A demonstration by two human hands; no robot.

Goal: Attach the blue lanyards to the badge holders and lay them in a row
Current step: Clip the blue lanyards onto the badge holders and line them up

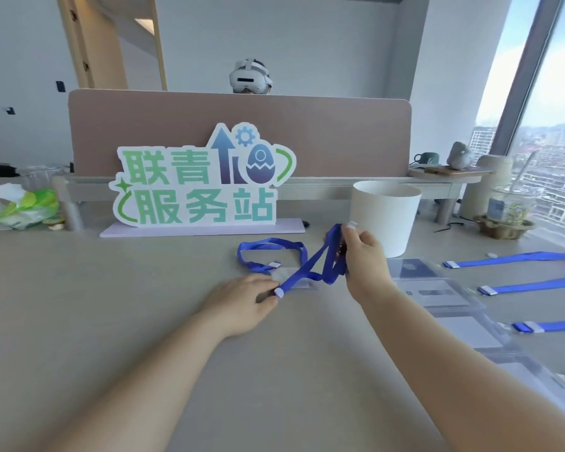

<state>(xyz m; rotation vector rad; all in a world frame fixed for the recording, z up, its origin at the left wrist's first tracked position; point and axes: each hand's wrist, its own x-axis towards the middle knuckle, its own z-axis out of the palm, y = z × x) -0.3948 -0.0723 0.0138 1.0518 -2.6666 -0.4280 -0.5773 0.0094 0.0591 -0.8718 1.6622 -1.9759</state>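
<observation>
Both my hands grip one blue lanyard [307, 266]: left hand [242, 301] pinches its white end low over the desk [144, 321], right hand [364, 256] lifts the loop. Twisted strap could drag the badge holder [284, 275] underneath.

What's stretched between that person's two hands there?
In the head view, a blue lanyard runs from the left hand up to the right hand, over a clear badge holder on the table.
</observation>
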